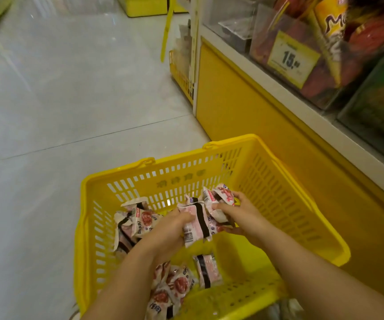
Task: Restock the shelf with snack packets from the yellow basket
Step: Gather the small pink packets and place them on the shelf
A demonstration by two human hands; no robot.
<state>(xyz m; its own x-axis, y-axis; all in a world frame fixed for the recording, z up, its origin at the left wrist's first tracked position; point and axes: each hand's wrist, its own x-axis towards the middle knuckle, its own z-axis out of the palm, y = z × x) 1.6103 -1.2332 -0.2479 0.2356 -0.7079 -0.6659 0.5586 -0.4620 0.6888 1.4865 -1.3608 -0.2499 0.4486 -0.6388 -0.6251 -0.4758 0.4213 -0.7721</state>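
Observation:
A yellow plastic basket [211,158] stands on the floor beside the shelf unit [244,98]. Several pink-and-white snack packets lie inside it, one pile at the left [138,221] and more at the near side [175,287]. Above the basket's middle, both hands hold a bunch of packets [198,225]. My left hand [170,229] grips the bunch from the left, fingers curled over a packet's edge. My right hand [235,215] grips packets at the right, one of which [223,195] sticks up above the fingers.
The shelf at right has a yellow base and clear bins holding red and orange snack packs, with a yellow price tag [290,58] reading 15. Another yellow basket [181,75] sits further along the shelf. Light tiled floor [70,100] spreads to the left.

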